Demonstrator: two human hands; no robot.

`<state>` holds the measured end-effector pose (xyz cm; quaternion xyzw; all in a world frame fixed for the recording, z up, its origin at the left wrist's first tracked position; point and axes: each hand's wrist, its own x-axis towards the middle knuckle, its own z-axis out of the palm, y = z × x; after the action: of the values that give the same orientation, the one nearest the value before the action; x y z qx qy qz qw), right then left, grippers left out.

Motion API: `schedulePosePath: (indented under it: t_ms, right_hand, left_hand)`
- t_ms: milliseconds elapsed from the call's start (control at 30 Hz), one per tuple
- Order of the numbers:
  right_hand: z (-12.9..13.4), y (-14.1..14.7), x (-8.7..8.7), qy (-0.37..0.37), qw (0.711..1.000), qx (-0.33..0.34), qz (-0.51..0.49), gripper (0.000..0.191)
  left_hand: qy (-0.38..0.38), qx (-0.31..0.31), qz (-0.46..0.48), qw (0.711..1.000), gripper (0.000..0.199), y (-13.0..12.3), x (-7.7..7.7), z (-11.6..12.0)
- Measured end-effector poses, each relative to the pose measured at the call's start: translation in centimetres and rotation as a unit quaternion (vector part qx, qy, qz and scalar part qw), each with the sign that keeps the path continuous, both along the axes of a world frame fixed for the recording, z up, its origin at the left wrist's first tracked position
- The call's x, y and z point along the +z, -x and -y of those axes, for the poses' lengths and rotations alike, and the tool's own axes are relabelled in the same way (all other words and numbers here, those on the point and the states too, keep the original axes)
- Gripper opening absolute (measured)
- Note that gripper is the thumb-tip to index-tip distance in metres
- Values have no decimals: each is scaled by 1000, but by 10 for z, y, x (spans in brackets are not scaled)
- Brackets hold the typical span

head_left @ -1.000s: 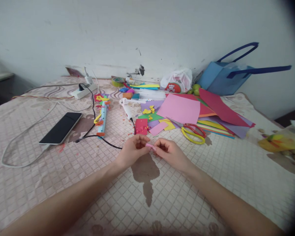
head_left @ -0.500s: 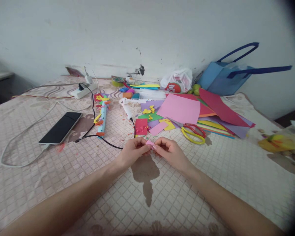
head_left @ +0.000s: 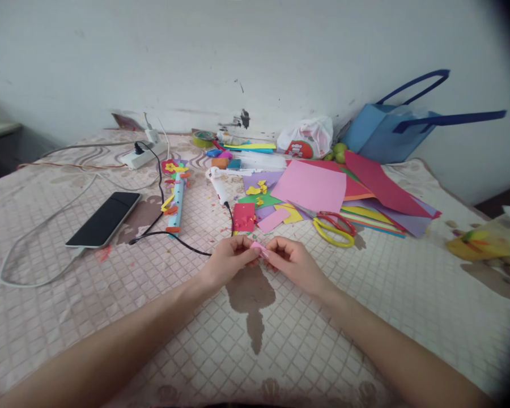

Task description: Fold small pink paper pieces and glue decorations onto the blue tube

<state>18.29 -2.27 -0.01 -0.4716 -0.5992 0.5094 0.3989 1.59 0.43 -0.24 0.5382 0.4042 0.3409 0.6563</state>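
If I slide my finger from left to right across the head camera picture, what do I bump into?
Black phone → light-blue strip with decorations → left hand → small pink piece pinched between the hands → right hand → blue bag.

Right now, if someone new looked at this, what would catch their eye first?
Probably the bright heap of colored paper right of center, with red-and-yellow-handled scissors at its near edge. Next, the left hand and right hand, pinching a small pink piece between them at the middle. The blue bag with dark straps stands out at the back right, against the wall.
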Motion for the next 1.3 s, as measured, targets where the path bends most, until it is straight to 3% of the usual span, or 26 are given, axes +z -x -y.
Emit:
schedulePosePath:
  t_ms: [233, 567, 800, 933, 1133, 1300]
  right_hand:
    - [-2, -6, 3, 33, 999, 32, -11, 31]
    - [-5, -11, 1, 28, 997, 71, 10, 18]
    - [-4, -16, 6, 46, 989, 140, 28, 15]
    - [-5, -18, 6, 47, 985, 165, 32, 18]
    - [-6, -17, 5, 14, 992, 118, 33, 19]
    - [-3, -10, 5, 16, 997, 77, 24, 18]
  left_hand:
    - [5, -18, -10, 1000, 24, 1, 1, 0]
    - [-30, -44, -83, 995, 25, 3, 1, -1]
    - [-76, -127, -136, 980, 27, 8, 0, -2]
    - [-97, -146, -146, 974, 27, 9, -1, -2]
    - [-39, -125, -77, 988, 27, 7, 4, -3]
    - [-50, -84, -76, 992, 31, 7, 4, -4]
